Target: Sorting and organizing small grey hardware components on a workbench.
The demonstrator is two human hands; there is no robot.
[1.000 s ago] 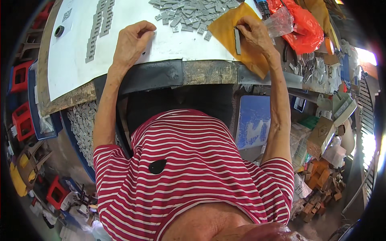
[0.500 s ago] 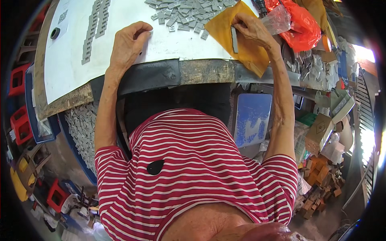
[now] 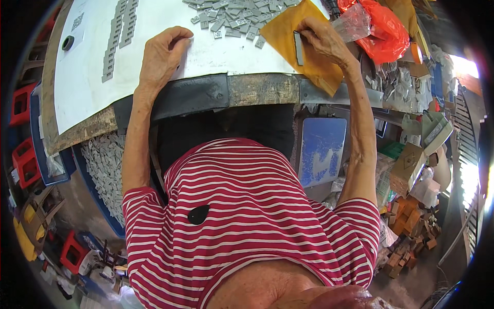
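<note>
My right hand (image 3: 325,42) is closed, with thumb and fingers pinching a small flat grey piece (image 3: 298,48) by its upper end. The piece is held on edge over a yellow-brown sheet (image 3: 278,32), which lies on the table's near right part and hangs over its front edge. At the left, my left hand (image 3: 160,57) rests on the white tabletop (image 3: 231,57) near the front edge. Its fingers are curled, thumb against forefinger; whatever they hold, if anything, is hidden. Beyond and between the hands lies a loose heap of similar grey pieces (image 3: 239,19).
Two long rows of grey pieces (image 3: 109,62) stand left of my left hand, with a black ring (image 3: 68,43) farther left. Red plastic bags (image 3: 383,33) crowd the right side. Below the table are a bin of grey pieces (image 3: 105,167) and a blue board (image 3: 322,152).
</note>
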